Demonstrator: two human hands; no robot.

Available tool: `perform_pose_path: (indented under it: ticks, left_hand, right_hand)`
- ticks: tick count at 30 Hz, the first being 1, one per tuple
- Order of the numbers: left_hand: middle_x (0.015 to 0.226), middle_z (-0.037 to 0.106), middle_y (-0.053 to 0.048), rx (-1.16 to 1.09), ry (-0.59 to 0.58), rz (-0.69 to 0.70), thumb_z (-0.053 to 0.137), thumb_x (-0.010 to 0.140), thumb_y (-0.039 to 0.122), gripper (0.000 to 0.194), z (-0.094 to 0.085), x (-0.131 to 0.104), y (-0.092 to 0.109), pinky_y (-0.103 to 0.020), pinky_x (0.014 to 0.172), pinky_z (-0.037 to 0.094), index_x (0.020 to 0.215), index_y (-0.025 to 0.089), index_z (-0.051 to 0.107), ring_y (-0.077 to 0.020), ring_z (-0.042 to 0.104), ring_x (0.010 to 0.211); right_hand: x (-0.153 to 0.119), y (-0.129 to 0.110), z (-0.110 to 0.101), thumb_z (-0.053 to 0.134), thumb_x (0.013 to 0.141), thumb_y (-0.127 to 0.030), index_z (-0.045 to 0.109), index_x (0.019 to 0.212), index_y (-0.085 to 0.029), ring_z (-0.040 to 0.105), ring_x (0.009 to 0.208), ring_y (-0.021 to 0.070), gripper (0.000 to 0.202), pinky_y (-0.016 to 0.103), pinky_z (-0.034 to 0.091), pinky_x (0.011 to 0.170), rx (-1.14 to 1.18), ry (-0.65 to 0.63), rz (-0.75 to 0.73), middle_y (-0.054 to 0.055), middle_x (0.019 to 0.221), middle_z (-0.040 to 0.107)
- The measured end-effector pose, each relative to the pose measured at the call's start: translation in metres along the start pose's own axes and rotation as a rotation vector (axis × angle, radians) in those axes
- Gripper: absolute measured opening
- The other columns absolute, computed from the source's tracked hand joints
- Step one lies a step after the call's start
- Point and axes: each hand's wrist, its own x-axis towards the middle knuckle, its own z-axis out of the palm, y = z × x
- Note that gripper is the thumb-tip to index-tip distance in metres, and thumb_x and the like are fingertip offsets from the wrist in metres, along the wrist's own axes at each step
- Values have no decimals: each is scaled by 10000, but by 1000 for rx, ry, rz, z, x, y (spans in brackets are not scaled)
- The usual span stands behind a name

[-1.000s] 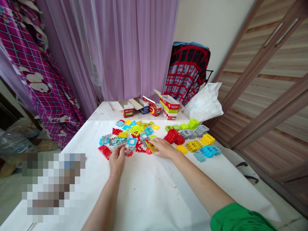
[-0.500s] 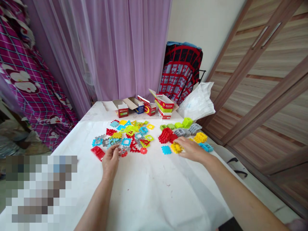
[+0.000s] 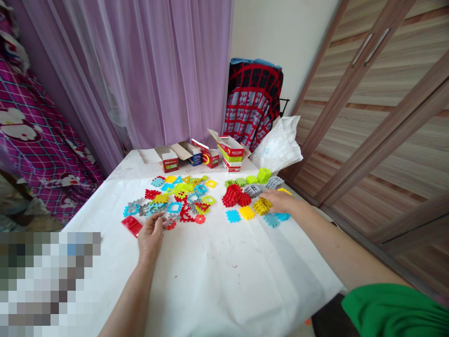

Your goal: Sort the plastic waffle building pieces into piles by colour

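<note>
My right hand (image 3: 277, 201) is closed on a stack of yellow toothed building tiles (image 3: 262, 206), low over the table at the right. Just left of it lie a yellow tile (image 3: 247, 212) and a blue tile (image 3: 233, 216), with red stacks (image 3: 232, 195) behind. Pale blue tiles (image 3: 271, 220) sit below the hand. My left hand (image 3: 150, 230) rests at the near edge of a mixed pile of tiles (image 3: 175, 207), its fingers curled together; what they hold, if anything, is hidden. A red flat piece (image 3: 131, 226) is beside that wrist.
Open cardboard boxes (image 3: 170, 164) stand along the back of the white-covered table (image 3: 203, 276). A white bag (image 3: 277, 145) is at the back right. Green tiles (image 3: 264, 175) and grey tiles (image 3: 274, 182) lie in stacks beyond my right hand. A wooden wardrobe (image 3: 351, 126) rises at the right.
My right hand has moved rightward with yellow tiles, uncovering a flat yellow tile beside the blue one. My left hand stays by the mixed pile. The whole view has shifted slightly.
</note>
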Motion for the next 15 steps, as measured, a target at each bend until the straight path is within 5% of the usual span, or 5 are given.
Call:
perform_pose_path:
  ticks: [9,15]
  left_hand:
    - [771,704,-39,-32,7,-16,595,678,470,379,0,-2,4,-228,460,412,914,183,672,-129,585,546]
    - [751,674,-38,-141,34,-33,599,683,474,373,1,-3,6,-209,410,372,889,168,655,-120,568,530]
  right_hand:
    - [-4,-4,-2,655,722,-169,564,1333,-240,595,1110,252,622,318,468,923,-62,-21,21,99,1228,622]
    - [-12,-30,-20,607,763,-152,634,1242,-247,605,1101,234,489,313,456,918,-76,136,-7,78,1229,651]
